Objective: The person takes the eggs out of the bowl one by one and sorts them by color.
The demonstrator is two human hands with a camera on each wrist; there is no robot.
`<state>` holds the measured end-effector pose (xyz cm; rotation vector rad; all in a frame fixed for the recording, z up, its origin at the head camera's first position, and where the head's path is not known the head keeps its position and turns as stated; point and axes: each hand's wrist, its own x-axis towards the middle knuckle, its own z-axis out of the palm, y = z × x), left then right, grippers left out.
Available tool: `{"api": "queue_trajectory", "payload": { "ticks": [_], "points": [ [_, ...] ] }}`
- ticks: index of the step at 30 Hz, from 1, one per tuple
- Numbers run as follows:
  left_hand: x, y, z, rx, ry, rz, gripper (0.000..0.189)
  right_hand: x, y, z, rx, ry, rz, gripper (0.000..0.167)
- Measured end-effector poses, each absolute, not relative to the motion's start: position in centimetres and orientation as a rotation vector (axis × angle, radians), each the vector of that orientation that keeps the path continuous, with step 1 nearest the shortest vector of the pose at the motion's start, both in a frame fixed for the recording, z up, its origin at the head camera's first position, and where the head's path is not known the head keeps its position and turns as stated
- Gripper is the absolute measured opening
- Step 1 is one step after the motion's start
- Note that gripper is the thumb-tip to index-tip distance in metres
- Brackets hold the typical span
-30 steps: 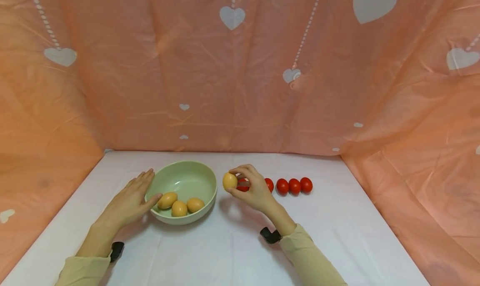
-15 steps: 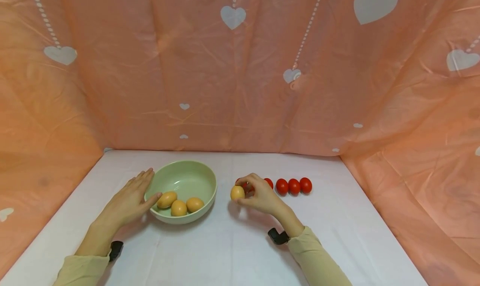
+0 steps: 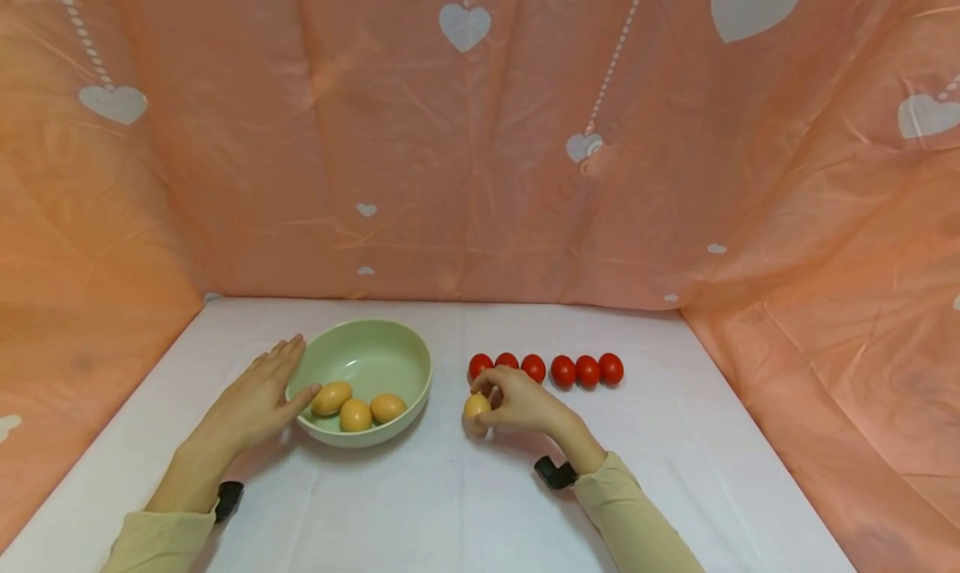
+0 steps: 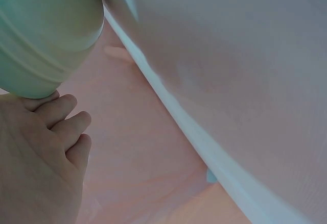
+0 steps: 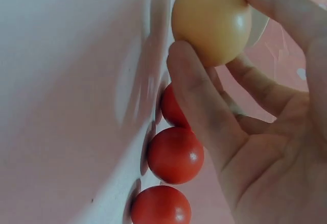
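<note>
My right hand (image 3: pixel 521 402) pinches a yellow-brown egg (image 3: pixel 477 408) between thumb and fingertips, low over the table in front of the red row. In the right wrist view the egg (image 5: pixel 212 22) is smooth and shiny. Whether it touches the cloth I cannot tell. My left hand (image 3: pixel 251 402) lies with straight fingers against the left side of a pale green bowl (image 3: pixel 375 352), its thumb over the rim. Several more eggs (image 3: pixel 356 415) sit in the near part of the bowl. In the left wrist view the fingers (image 4: pixel 64 106) reach along the bowl's outer wall (image 4: pixel 56 40).
Several red cherry tomatoes (image 3: pixel 587 371) stand in a row behind and right of my right hand, with a small gap partway along. A white cloth (image 3: pixel 420 506) covers the table. Orange sheets with hearts (image 3: pixel 480 164) hang at the back and sides.
My right hand has carried the egg away from beside the bowl, toward me and slightly right, and down. The left end of the tomato row shows again. My left hand stays at the bowl.
</note>
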<state>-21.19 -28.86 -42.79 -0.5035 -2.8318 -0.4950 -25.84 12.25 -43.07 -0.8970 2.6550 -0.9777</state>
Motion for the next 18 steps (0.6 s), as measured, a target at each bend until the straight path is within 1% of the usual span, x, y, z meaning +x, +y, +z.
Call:
{"api": "queue_trajectory", "payload": {
  "ticks": [7,18],
  "points": [
    [-21.18,-28.84,-42.75,-0.501,-2.834,-0.492,0.083,-25.71,12.18,-43.16,-0.856,2.604,-0.965,0.029],
    [-21.00,-28.78,-42.64,-0.500,-2.839,-0.490,0.083,-25.68,12.31,-42.97,-0.853,2.592,-0.952,0.031]
  ]
}}
